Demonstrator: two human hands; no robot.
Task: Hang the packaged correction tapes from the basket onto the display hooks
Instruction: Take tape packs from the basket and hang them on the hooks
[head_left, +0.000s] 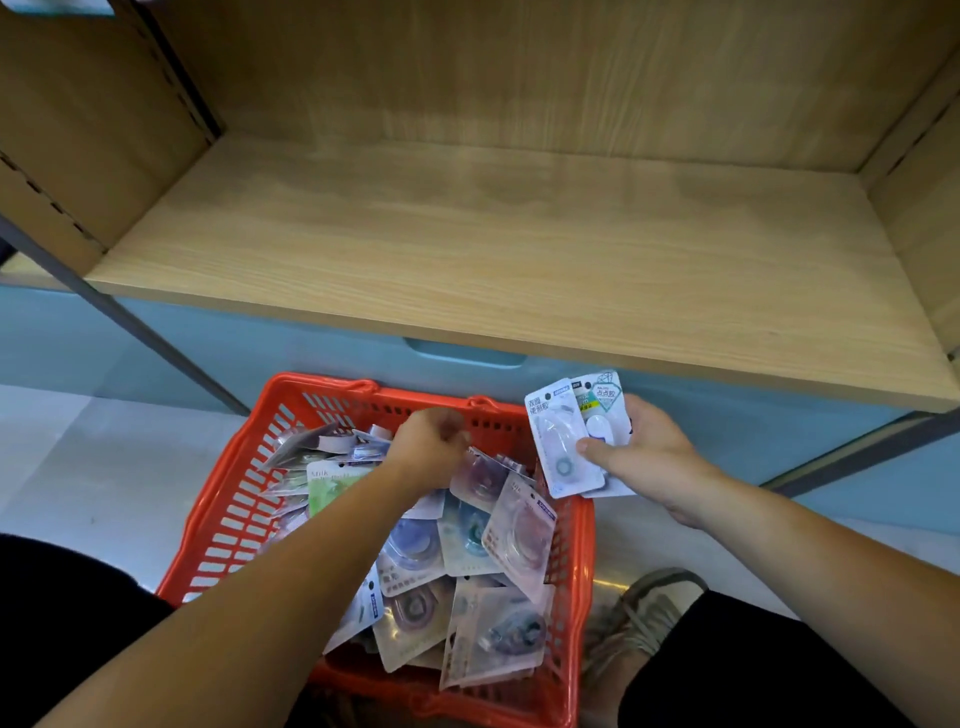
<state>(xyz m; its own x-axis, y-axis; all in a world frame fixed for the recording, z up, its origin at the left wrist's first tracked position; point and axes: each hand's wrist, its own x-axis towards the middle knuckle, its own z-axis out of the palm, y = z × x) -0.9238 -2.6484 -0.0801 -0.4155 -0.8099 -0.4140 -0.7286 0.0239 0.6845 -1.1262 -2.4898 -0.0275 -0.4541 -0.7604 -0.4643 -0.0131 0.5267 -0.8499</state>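
An orange plastic basket stands on the floor below me, filled with several packaged correction tapes. My left hand reaches into the basket's far side with curled fingers and pinches the top edge of one pack that lies in the pile. My right hand hovers just right of the basket and holds a small fanned stack of packs upright, thumb across their fronts. No display hooks are in view.
A wooden shelf board with wooden back and side panels spans the view above the basket. Under it runs a light blue base with a recessed handle. My sandalled foot rests right of the basket on the pale floor.
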